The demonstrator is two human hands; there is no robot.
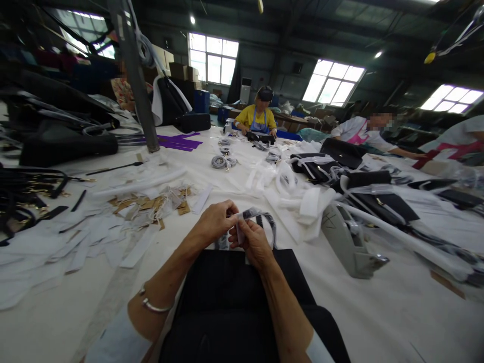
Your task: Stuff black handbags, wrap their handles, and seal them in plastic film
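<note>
The white strip [239,233] is held above the far edge of the black bag [227,275], next to the wrapped handle [271,222], and both hands meet on it. The left hand [223,219] has its thumb and forefinger closed together at the upper end of the strip; the right hand [254,239] pinches it lower, between thumb and bent fingers. This grip of 2 pinches perhaps keeps the thin piece straight. The bag lies at 6 o'clock on the desk [408,312], close to the body, with the handle pointing to 12 o'clock, I suppose so that the fingers can reach the handle easily. Counted from the bag, at 10 o'clock are spread paper strips [139,247], and between 10 and 11 a heap of brown tags [151,204] with strings, probably kept loose for quick taking. At 1 o'clock are white foam sheets [313,204], and at 2 o'clock a grey dispenser [342,244], within an arm's reach. Its side carries crossed dark strokes, similar to "XX", but I cannot read them surely. Any print on the tags is too small; I find no readable brand. Farther, at 12 o'clock, sits a co-worker in yellow [247,117].
</note>
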